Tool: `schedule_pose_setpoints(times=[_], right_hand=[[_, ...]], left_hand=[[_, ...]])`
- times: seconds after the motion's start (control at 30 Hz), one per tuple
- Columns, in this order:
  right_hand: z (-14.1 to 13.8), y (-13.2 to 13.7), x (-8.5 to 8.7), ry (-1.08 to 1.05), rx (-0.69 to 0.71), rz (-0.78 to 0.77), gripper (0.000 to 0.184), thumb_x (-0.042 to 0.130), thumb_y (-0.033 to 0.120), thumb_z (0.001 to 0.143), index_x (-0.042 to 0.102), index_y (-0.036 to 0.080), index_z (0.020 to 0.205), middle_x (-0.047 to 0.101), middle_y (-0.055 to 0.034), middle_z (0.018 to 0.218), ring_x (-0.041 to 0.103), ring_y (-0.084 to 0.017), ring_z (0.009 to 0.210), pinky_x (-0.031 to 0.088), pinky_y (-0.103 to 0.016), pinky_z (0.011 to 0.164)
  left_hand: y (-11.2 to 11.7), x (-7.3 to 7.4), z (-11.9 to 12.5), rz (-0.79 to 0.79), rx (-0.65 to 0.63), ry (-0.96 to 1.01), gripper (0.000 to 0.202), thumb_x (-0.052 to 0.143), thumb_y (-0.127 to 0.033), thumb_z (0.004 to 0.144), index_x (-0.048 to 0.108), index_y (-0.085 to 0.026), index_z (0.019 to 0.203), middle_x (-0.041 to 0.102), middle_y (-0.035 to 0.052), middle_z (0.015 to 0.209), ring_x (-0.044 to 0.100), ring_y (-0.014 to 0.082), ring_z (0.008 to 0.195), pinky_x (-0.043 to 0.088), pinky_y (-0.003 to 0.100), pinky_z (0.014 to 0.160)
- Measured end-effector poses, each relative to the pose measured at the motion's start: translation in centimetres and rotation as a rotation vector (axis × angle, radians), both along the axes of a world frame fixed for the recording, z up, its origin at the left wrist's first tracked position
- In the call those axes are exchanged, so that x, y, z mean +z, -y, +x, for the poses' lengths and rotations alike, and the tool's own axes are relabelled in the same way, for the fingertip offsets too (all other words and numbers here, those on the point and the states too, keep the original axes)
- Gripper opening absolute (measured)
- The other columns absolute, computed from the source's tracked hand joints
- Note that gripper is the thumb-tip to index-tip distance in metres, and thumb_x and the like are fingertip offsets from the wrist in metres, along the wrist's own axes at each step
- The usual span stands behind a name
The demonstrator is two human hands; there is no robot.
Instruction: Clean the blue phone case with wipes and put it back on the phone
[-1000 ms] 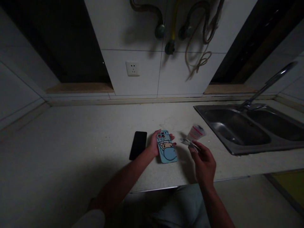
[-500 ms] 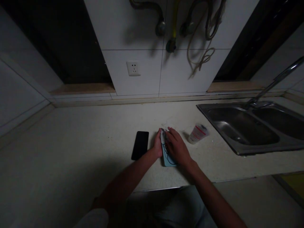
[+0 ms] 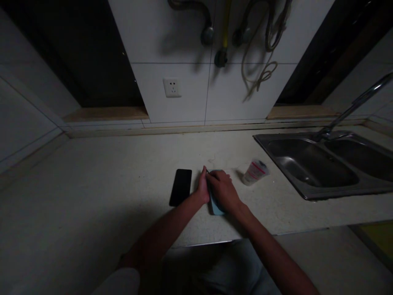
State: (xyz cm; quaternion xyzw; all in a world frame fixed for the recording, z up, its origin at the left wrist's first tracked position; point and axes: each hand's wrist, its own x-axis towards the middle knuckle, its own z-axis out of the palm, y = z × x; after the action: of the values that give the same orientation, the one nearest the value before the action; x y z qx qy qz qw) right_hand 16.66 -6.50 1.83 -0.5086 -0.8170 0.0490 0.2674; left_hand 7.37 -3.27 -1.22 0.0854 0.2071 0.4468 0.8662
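Observation:
A light blue phone case (image 3: 217, 209) with dark line drawing lies on the counter under my hands, mostly covered. My left hand (image 3: 203, 189) holds its left edge, thumb side up. My right hand (image 3: 223, 189) is bent over the case, fingers curled and pressed down near its upper left edge; what they hold, if anything, is hidden. A black phone (image 3: 181, 187) lies flat just left of my left hand. To the right of my right hand, a clear plastic cup (image 3: 254, 173) with a red band stands tilted-looking on the counter.
A double steel sink (image 3: 310, 164) with a tall faucet (image 3: 353, 107) is set into the pale counter (image 3: 107, 176) at right. The counter's front edge runs close below my hands. On the tiled wall behind are a socket (image 3: 172, 87), hoses and a tied cord (image 3: 260, 80).
My right hand has shifted slightly left and its fingers have curled in over the case. The pale grey piece seen between my hands is now covered. My left hand stays nearly in place.

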Motion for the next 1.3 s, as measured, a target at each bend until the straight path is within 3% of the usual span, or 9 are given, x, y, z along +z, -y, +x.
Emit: schedule_pose_setpoints(times=[0.1, 0.3, 0.4, 0.57, 0.7, 0.87, 1.03, 1.3], right_hand=[[0.5, 2.1, -0.6, -0.073, 0.055, -0.043, 0.029, 0.049, 0.015, 0.095, 0.072, 0.019, 0.112, 0.069, -0.0116, 0.110, 0.060, -0.025, 0.101, 0.048, -0.037, 0.088], [3.3, 6.6, -0.9, -0.203, 0.110, -0.239, 0.023, 0.051, 0.026, 0.097, 0.074, 0.023, 0.100, 0.070, -0.0047, 0.093, 0.064, -0.020, 0.085, 0.051, -0.030, 0.074], [4.8, 7.0, -1.5, -0.174, 0.066, -0.171, 0.026, 0.051, 0.020, 0.094, 0.074, 0.024, 0.105, 0.071, -0.0065, 0.098, 0.064, -0.023, 0.090, 0.052, -0.033, 0.076], [5.8, 3.7, -2.6, -0.197, -0.135, 0.016, 0.032, 0.048, 0.014, 0.091, 0.074, 0.018, 0.111, 0.069, -0.0146, 0.104, 0.062, -0.027, 0.095, 0.053, -0.041, 0.081], [4.6, -0.6, -1.8, -0.238, -0.200, 0.034, 0.033, 0.046, 0.014, 0.093, 0.073, 0.017, 0.111, 0.067, -0.0129, 0.103, 0.061, -0.025, 0.094, 0.052, -0.039, 0.083], [1.1, -2.4, -0.2, -0.164, -0.094, 0.014, 0.036, 0.047, 0.005, 0.088, 0.074, 0.019, 0.106, 0.068, -0.0122, 0.102, 0.059, -0.026, 0.097, 0.050, -0.037, 0.084], [-0.4, 0.1, 0.1, -0.031, 0.011, -0.068, 0.033, 0.050, 0.001, 0.088, 0.074, 0.017, 0.105, 0.068, -0.0134, 0.106, 0.060, -0.025, 0.100, 0.050, -0.036, 0.085], [2.1, 6.4, 0.1, -0.059, 0.225, -0.207, 0.042, 0.046, -0.004, 0.084, 0.073, 0.020, 0.106, 0.070, -0.0079, 0.102, 0.064, -0.021, 0.093, 0.052, -0.032, 0.081]], left_hand=[[0.0, 0.1, -0.3, -0.096, -0.057, 0.039, 0.066, 0.037, -0.067, 0.094, 0.067, -0.013, 0.119, 0.075, 0.0187, 0.105, 0.072, 0.0339, 0.098, 0.053, 0.050, 0.091], [-0.1, -0.1, -0.4, -0.159, -0.019, 0.062, 0.069, 0.036, -0.069, 0.093, 0.063, -0.011, 0.119, 0.075, 0.0212, 0.101, 0.073, 0.0338, 0.093, 0.055, 0.052, 0.082], [-0.3, -0.1, -0.4, -0.142, -0.079, 0.064, 0.069, 0.038, -0.069, 0.093, 0.063, -0.010, 0.119, 0.075, 0.0215, 0.100, 0.073, 0.0336, 0.092, 0.056, 0.050, 0.080], [-0.2, 0.5, -0.3, -0.141, -0.182, 0.050, 0.066, 0.039, -0.064, 0.095, 0.066, -0.009, 0.118, 0.076, 0.0204, 0.101, 0.073, 0.0336, 0.092, 0.055, 0.048, 0.084], [-0.1, 0.6, 0.2, -0.139, -0.175, 0.005, 0.055, 0.046, -0.057, 0.095, 0.069, -0.011, 0.115, 0.077, 0.0159, 0.094, 0.074, 0.0313, 0.086, 0.056, 0.045, 0.083], [-0.2, -0.2, 0.6, -0.158, -0.041, -0.044, 0.050, 0.044, -0.052, 0.097, 0.069, -0.014, 0.117, 0.076, 0.0128, 0.093, 0.073, 0.0287, 0.086, 0.057, 0.042, 0.082], [0.0, -0.2, 0.3, -0.124, -0.082, 0.030, 0.063, 0.035, -0.062, 0.095, 0.066, -0.013, 0.120, 0.075, 0.0170, 0.102, 0.071, 0.0336, 0.101, 0.054, 0.049, 0.090], [-0.4, 0.7, -0.2, -0.180, 0.016, -0.029, 0.065, 0.034, -0.065, 0.095, 0.063, -0.011, 0.118, 0.075, 0.0202, 0.103, 0.072, 0.0345, 0.098, 0.054, 0.054, 0.086]])
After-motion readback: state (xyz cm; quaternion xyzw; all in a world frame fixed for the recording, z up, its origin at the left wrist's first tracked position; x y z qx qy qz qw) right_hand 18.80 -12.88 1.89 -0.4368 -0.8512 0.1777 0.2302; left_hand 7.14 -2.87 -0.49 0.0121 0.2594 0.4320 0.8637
